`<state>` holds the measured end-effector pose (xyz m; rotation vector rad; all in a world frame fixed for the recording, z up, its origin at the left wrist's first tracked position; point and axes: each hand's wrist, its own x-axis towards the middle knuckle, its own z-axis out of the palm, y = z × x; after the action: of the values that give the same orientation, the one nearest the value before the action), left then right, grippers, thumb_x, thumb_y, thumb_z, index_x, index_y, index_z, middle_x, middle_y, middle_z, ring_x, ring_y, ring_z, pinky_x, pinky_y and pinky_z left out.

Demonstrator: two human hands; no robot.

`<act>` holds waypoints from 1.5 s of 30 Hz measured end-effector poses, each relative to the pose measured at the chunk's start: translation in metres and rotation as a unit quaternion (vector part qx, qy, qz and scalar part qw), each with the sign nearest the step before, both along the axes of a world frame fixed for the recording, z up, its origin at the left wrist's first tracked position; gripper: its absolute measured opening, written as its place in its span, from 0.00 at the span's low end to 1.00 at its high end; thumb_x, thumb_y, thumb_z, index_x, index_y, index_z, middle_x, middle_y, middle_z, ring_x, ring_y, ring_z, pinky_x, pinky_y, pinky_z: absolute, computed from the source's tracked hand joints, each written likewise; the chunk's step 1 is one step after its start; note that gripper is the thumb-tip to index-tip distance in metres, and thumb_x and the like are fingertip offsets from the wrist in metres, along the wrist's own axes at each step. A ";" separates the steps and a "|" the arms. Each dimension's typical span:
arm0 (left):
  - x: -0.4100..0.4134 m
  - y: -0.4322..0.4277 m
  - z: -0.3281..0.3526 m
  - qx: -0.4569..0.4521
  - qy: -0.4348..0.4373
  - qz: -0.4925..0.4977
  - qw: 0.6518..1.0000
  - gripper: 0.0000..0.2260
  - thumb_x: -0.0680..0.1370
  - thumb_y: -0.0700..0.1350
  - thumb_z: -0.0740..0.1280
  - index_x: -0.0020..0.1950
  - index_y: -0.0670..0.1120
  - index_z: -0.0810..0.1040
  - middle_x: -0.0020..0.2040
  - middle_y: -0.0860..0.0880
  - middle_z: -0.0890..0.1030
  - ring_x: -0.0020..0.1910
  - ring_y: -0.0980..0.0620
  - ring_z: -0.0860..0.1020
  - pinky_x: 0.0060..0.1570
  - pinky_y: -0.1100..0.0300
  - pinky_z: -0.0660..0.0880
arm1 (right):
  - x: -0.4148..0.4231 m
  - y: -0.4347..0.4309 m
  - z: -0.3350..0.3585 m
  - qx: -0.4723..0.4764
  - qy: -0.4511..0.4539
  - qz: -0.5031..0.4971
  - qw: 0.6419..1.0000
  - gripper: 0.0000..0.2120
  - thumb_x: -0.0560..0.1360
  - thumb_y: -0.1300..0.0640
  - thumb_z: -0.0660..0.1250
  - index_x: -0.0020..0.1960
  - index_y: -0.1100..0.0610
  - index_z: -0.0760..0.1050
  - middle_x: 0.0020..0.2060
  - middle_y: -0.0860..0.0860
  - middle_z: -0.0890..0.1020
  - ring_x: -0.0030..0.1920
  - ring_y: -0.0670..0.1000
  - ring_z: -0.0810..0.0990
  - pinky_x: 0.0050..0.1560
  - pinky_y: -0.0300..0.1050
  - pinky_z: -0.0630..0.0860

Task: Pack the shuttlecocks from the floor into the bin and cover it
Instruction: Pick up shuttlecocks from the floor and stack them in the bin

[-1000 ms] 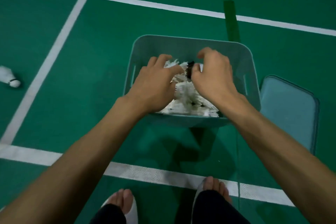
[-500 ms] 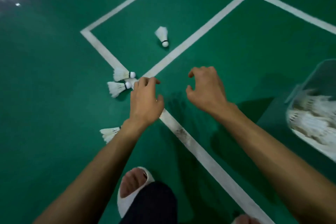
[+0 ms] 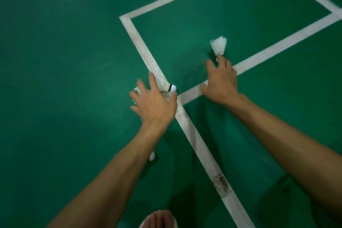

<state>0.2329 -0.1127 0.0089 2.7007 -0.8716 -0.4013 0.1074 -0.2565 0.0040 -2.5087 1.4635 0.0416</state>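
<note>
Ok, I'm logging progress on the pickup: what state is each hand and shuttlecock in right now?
banded shuttlecock: on its side on the white line.
far shuttlecock: on its side, not lifted.
left hand: open, fingers spread over banded shuttlecock.
right hand: open, fingertip touching far shuttlecock's cork.

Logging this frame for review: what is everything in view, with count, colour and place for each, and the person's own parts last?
floor: one, green, fills the view
court lines: several, white, meeting at a junction between the hands
smudge: one, dark, on the line near the bottom
far shuttlecock: one, white, just beyond the right fingertips
banded shuttlecock: one, white with a black band, on the line under the left fingers
half-hidden shuttlecock: one, white, behind the left fingers
cork tip: one, white, peeking from under the left forearm
foot: one, bare toes in white footwear, bottom edge
left hand: fingers spread
right hand: fingers reaching forward
</note>
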 end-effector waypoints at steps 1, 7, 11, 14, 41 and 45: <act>0.004 -0.010 -0.002 0.028 0.008 -0.011 1.000 0.39 0.75 0.69 0.63 0.80 0.56 0.53 0.79 0.44 0.57 0.74 0.32 0.57 0.63 0.31 0.65 | 0.007 -0.018 0.002 -0.021 0.011 -0.017 1.000 0.36 0.69 0.56 0.73 0.74 0.55 0.64 0.80 0.62 0.53 0.79 0.66 0.54 0.77 0.64 0.57; 0.012 -0.044 -0.009 0.076 0.004 -0.062 0.995 0.32 0.74 0.66 0.69 0.71 0.51 0.66 0.71 0.46 0.72 0.75 0.36 0.59 0.67 0.26 0.59 | 0.023 -0.098 0.002 0.071 0.029 -0.022 0.997 0.40 0.73 0.62 0.70 0.80 0.50 0.56 0.81 0.58 0.53 0.78 0.66 0.57 0.74 0.63 0.62; 0.017 -0.041 -0.009 0.037 -0.019 -0.094 0.995 0.28 0.72 0.62 0.75 0.64 0.51 0.69 0.58 0.49 0.80 0.64 0.42 0.70 0.62 0.36 0.67 | 0.011 -0.078 -0.020 0.017 -0.054 -0.025 0.998 0.22 0.76 0.62 0.68 0.69 0.58 0.70 0.61 0.60 0.75 0.59 0.64 0.76 0.55 0.55 0.74; 0.024 -0.035 -0.005 -0.021 0.002 -0.113 0.993 0.24 0.71 0.50 0.78 0.62 0.51 0.71 0.55 0.49 0.80 0.57 0.43 0.75 0.56 0.42 0.71 | 0.000 -0.041 -0.020 -0.010 -0.131 -0.084 0.988 0.15 0.76 0.55 0.70 0.61 0.58 0.75 0.53 0.56 0.80 0.52 0.60 0.78 0.48 0.50 0.73; -0.152 0.000 0.018 -0.107 0.082 -0.230 0.964 0.15 0.75 0.52 0.74 0.56 0.48 0.76 0.47 0.48 0.79 0.46 0.44 0.78 0.42 0.53 0.73 | -0.251 0.125 0.125 -0.057 -0.293 -0.275 0.914 0.08 0.71 0.52 0.72 0.38 0.56 0.83 0.32 0.51 0.83 0.35 0.51 0.80 0.39 0.47 0.77; -0.227 0.000 0.073 -0.259 0.190 -0.306 0.896 0.11 0.77 0.55 0.71 0.51 0.51 0.74 0.39 0.54 0.77 0.36 0.53 0.76 0.36 0.56 0.71 | -0.273 0.125 0.149 -0.106 -0.321 -0.286 0.897 0.13 0.72 0.51 0.69 0.39 0.60 0.84 0.33 0.54 0.84 0.37 0.55 0.82 0.43 0.49 0.76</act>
<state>0.0055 -0.1132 0.0815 1.7425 -1.4444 -0.6788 -0.1651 -0.1317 0.1530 -1.8167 1.8589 -0.9860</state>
